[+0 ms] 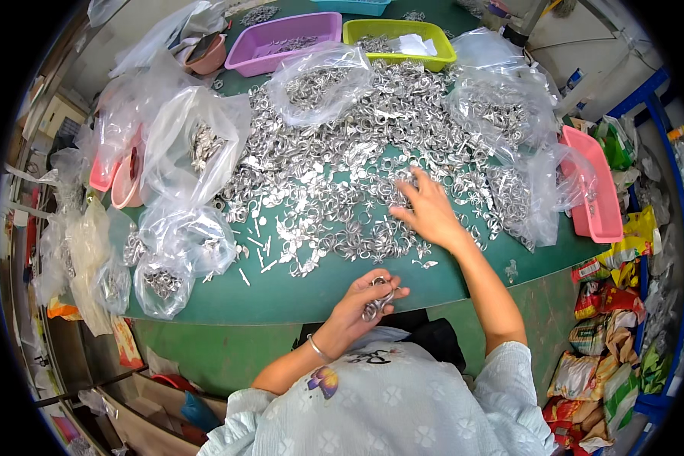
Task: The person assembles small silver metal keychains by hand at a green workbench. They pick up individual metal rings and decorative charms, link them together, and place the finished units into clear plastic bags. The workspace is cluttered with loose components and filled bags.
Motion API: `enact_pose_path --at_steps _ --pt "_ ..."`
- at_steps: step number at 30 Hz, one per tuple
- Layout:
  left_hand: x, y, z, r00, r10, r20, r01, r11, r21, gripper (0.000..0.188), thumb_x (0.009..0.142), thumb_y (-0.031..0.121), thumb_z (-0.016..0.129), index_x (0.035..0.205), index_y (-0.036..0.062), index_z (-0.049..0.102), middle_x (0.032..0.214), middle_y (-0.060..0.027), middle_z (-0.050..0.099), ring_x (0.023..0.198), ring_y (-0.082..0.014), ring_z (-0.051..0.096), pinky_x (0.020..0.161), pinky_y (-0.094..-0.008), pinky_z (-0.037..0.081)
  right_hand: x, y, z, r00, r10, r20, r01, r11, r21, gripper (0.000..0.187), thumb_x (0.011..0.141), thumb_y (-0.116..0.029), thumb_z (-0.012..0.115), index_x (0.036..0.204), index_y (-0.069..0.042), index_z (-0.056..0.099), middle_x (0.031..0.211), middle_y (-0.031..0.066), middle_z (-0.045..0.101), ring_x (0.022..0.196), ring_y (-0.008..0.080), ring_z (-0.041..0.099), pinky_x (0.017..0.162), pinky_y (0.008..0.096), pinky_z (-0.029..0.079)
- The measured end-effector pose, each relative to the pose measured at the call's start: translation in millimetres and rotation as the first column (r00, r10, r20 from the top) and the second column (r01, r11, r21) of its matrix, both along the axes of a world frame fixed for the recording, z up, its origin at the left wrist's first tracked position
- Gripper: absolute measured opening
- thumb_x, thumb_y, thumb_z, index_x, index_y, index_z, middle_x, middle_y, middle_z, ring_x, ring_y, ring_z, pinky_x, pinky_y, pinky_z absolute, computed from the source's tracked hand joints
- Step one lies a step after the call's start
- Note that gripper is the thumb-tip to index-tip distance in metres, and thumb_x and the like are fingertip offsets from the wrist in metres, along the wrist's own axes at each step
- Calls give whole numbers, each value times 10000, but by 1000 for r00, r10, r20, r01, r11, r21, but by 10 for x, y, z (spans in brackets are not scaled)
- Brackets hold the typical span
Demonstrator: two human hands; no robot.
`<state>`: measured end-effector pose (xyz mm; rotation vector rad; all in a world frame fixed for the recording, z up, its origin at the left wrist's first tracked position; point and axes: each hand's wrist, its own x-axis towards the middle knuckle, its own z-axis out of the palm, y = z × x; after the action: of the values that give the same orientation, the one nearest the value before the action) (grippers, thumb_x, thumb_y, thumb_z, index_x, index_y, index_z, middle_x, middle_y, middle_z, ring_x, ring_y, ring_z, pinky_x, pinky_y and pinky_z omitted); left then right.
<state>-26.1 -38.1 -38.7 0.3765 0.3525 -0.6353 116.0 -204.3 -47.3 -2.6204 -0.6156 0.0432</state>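
A wide heap of small silvery metal pieces (334, 159), many of them ring-shaped, covers the middle of a green table (296, 292). Close to my body, at the near table edge, my left hand (366, 298) is closed around several metal rings (378, 299). My right hand (427, 207) reaches over the near right part of the heap, fingers spread, its fingertips at the loose pieces. Nothing shows gripped in it, though what lies under the fingers is hidden. A few thin silvery sticks (264, 254) lie left of the heap.
Clear plastic bags of metal pieces (194, 144) stand left; another bag (509, 194) sits right. Behind the heap are a purple basin (239, 57) and a yellow-green basin (448, 57). A pink tray (604, 205) stands at the right edge, beside a blue rack (680, 243).
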Motion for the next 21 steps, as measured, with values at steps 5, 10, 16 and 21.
enact_pose_path --at_steps 5,10,16,21 --pt "-3 106 22 988 71 -136 -82 994 -76 86 858 80 534 942 75 548 918 -71 566 1006 -240 562 529 -227 507 -384 -106 225 970 243 -30 -238 965 113 407 786 -271 613 1113 -38 545 1220 162 463 1148 324 420 940 406 341" --pt "-9 89 -92 999 15 46 -6 982 -187 98 869 131 533 948 78 555 887 -72 547 961 -214 561 520 -216 504 142 -458 239 975 -194 110 128 889 440 163 772 -92 600 905 -1 621 906 141 619 831 285 578 761 355 445" --pt "-14 -7 31 1000 14 -15 -14 999 -32 87 861 85 527 934 37 527 915 -78 496 840 -175 529 455 -171 465 507 -569 7 888 -222 402 228 973 34 121 704 -90 652 751 1 588 856 103 585 843 296 500 743 382 392" --pt "-47 63 20 999 41 -15 -42 994 -96 75 863 76 521 923 32 533 896 -73 480 828 -152 473 427 -154 424 314 -684 223 967 -222 -125 254 889 382 159 715 -112 662 773 22 599 811 118 597 731 227 573 673 314 439"
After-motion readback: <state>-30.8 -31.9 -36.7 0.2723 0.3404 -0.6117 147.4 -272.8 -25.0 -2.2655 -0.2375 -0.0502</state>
